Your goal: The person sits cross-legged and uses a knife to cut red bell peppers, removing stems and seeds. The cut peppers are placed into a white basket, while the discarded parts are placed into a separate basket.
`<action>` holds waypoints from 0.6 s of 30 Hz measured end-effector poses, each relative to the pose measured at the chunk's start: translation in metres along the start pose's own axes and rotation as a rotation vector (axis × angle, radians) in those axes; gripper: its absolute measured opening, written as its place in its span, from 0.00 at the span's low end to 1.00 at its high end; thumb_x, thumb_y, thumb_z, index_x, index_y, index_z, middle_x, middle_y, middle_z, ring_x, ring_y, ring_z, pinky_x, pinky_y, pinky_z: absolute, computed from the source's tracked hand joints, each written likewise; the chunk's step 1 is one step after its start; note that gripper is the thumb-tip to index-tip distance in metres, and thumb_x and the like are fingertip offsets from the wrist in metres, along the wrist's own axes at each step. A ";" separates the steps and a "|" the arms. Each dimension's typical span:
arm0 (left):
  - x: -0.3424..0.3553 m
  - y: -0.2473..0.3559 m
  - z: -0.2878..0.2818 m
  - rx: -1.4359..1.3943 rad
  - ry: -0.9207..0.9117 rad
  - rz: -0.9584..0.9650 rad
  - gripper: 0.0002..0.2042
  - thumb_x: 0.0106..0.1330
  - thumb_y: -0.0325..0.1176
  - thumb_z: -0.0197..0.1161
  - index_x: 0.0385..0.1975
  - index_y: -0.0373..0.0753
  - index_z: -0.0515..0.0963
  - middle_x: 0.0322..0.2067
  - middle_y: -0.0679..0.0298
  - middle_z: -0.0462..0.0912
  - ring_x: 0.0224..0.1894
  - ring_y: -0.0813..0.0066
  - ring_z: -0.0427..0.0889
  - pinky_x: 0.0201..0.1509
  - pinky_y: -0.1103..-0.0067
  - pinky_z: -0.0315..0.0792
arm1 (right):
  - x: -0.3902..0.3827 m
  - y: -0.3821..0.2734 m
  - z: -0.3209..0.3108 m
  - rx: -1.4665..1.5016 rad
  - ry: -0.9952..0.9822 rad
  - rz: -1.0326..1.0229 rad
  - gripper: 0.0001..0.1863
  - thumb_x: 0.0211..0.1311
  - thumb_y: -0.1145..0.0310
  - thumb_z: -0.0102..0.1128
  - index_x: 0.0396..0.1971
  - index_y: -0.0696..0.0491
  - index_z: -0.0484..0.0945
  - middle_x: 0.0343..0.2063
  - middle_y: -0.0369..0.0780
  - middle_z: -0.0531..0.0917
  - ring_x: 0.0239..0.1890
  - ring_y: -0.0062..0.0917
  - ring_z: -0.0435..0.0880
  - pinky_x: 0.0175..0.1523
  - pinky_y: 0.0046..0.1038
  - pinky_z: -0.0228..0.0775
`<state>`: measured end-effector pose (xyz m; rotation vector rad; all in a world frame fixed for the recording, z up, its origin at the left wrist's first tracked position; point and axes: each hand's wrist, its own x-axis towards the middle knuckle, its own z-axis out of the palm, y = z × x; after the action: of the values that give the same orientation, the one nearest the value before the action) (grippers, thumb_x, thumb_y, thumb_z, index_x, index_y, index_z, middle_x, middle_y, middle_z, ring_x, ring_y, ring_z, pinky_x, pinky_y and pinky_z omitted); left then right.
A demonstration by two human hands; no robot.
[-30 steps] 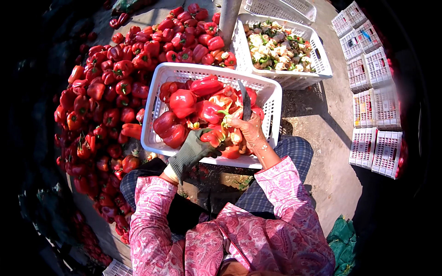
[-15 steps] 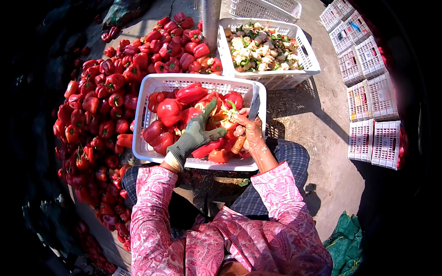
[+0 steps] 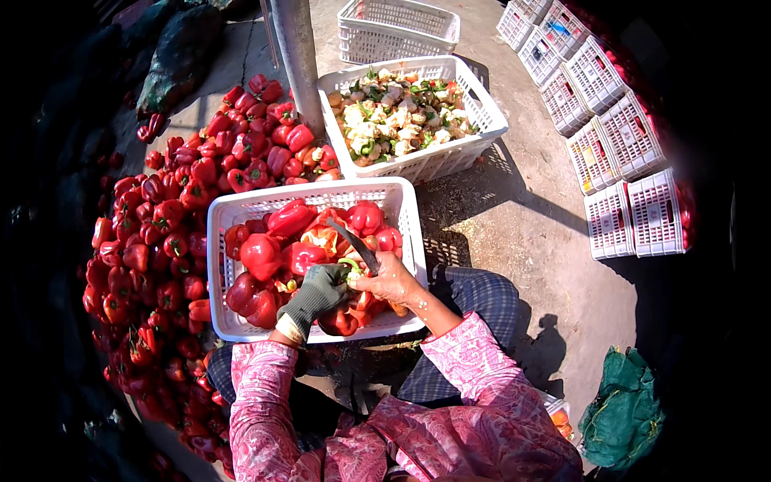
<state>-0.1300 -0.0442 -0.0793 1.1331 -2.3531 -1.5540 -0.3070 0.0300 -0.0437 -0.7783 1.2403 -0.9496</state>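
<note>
Over the white crate (image 3: 221,329) of red peppers in front of me, both hands meet around a pale pepper core (image 3: 352,275) with a curved green stem. My left hand (image 3: 320,291), in a grey-green glove, is closed with its fingertips at the core. My bare right hand (image 3: 391,281) is closed around a knife (image 3: 353,243); its dark blade points up and left, and a bit of its wooden handle shows below the palm. The right thumb presses toward the core. Whole and cut-open red peppers (image 3: 261,255) lie beneath and around my hands.
A second white crate (image 3: 491,128), full of cut cores, stands behind, beside a metal post (image 3: 297,64). Red peppers are heaped (image 3: 161,265) on the left. Stacked white crates (image 3: 610,217) line the right; an open crate (image 3: 399,32) stands farther back. A green mesh sack (image 3: 622,410) lies lower right.
My left hand has gone from spread fingers to closed at the core. My right hand has brought the core and knife in against it. The whole view has shifted.
</note>
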 end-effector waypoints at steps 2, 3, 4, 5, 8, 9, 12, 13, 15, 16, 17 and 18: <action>0.003 0.008 0.001 0.245 0.009 -0.036 0.12 0.55 0.35 0.64 0.36 0.35 0.80 0.26 0.56 0.83 0.28 0.69 0.83 0.35 0.75 0.75 | 0.004 0.010 0.000 -0.004 0.053 -0.057 0.18 0.52 0.75 0.66 0.45 0.58 0.76 0.25 0.30 0.77 0.17 0.10 0.71 0.18 0.16 0.60; 0.005 0.000 0.006 0.077 0.012 -0.077 0.12 0.55 0.35 0.64 0.36 0.35 0.80 0.25 0.57 0.82 0.27 0.71 0.82 0.35 0.75 0.75 | 0.005 0.011 0.003 0.014 0.071 -0.074 0.18 0.53 0.75 0.66 0.45 0.59 0.76 0.25 0.30 0.77 0.17 0.11 0.72 0.19 0.16 0.62; 0.009 -0.016 0.015 -0.091 0.020 -0.122 0.11 0.55 0.34 0.64 0.35 0.35 0.80 0.24 0.58 0.82 0.26 0.73 0.81 0.34 0.76 0.75 | 0.006 0.015 0.006 0.033 0.082 -0.090 0.18 0.53 0.75 0.65 0.45 0.60 0.76 0.25 0.30 0.77 0.18 0.11 0.74 0.19 0.17 0.63; 0.015 -0.024 0.022 -0.263 0.024 -0.157 0.11 0.55 0.33 0.63 0.35 0.35 0.80 0.24 0.59 0.82 0.25 0.74 0.81 0.33 0.76 0.75 | 0.011 0.024 0.005 -0.190 0.183 -0.190 0.17 0.52 0.75 0.65 0.44 0.59 0.76 0.25 0.34 0.79 0.20 0.19 0.77 0.23 0.22 0.68; 0.025 -0.019 0.027 -0.695 -0.024 -0.202 0.08 0.55 0.28 0.62 0.35 0.36 0.79 0.22 0.62 0.81 0.22 0.79 0.78 0.30 0.78 0.74 | 0.011 0.022 0.011 -0.683 0.489 -0.453 0.16 0.51 0.75 0.63 0.42 0.57 0.76 0.27 0.42 0.82 0.25 0.36 0.82 0.32 0.34 0.74; 0.027 -0.015 0.025 -0.680 -0.035 -0.261 0.09 0.54 0.23 0.61 0.34 0.38 0.79 0.23 0.66 0.80 0.24 0.80 0.78 0.30 0.79 0.73 | 0.006 0.011 0.016 -0.666 0.513 -0.470 0.15 0.50 0.75 0.62 0.40 0.55 0.75 0.30 0.47 0.81 0.32 0.44 0.81 0.39 0.39 0.73; 0.032 -0.031 0.036 0.030 -0.108 0.230 0.13 0.49 0.21 0.61 0.36 0.37 0.78 0.28 0.62 0.81 0.28 0.69 0.79 0.33 0.77 0.72 | 0.006 0.010 0.006 -0.806 0.576 -0.656 0.14 0.50 0.75 0.62 0.39 0.56 0.73 0.33 0.46 0.79 0.34 0.42 0.80 0.39 0.37 0.72; 0.030 -0.039 0.044 0.194 0.026 0.501 0.15 0.44 0.21 0.60 0.35 0.39 0.79 0.29 0.59 0.80 0.33 0.64 0.80 0.36 0.76 0.73 | 0.003 0.000 0.002 -0.812 0.613 -0.626 0.14 0.49 0.76 0.61 0.39 0.56 0.72 0.35 0.46 0.77 0.36 0.42 0.79 0.40 0.37 0.72; 0.026 -0.032 0.053 -0.199 -0.011 0.058 0.14 0.48 0.23 0.62 0.38 0.39 0.78 0.29 0.62 0.79 0.31 0.67 0.80 0.37 0.78 0.75 | 0.017 -0.012 -0.019 -0.720 0.763 -0.662 0.12 0.50 0.78 0.62 0.36 0.57 0.73 0.30 0.41 0.79 0.30 0.35 0.79 0.37 0.32 0.72; 0.027 -0.023 0.048 -0.577 -0.021 -0.202 0.10 0.55 0.29 0.62 0.36 0.36 0.78 0.28 0.64 0.79 0.29 0.71 0.79 0.33 0.78 0.75 | 0.039 -0.008 -0.035 -0.428 0.765 -0.680 0.11 0.51 0.77 0.64 0.35 0.56 0.74 0.26 0.36 0.79 0.24 0.23 0.77 0.31 0.26 0.71; 0.022 -0.019 0.039 -0.964 0.092 -0.474 0.11 0.62 0.36 0.63 0.35 0.33 0.78 0.27 0.65 0.79 0.26 0.74 0.79 0.29 0.78 0.76 | 0.052 -0.027 -0.038 -0.117 0.733 -0.570 0.12 0.51 0.77 0.66 0.36 0.56 0.73 0.24 0.35 0.78 0.19 0.18 0.73 0.24 0.22 0.66; 0.024 0.001 0.021 -1.173 0.022 -0.415 0.16 0.62 0.36 0.63 0.46 0.32 0.75 0.32 0.63 0.79 0.30 0.76 0.79 0.34 0.77 0.78 | 0.060 -0.054 -0.052 0.167 0.708 -0.452 0.14 0.51 0.76 0.67 0.36 0.55 0.73 0.22 0.34 0.77 0.14 0.13 0.69 0.18 0.17 0.61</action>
<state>-0.1573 -0.0432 -0.0951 1.2315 -0.7876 -2.4238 -0.3632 -0.0463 -0.0290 -0.6131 1.5847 -1.7792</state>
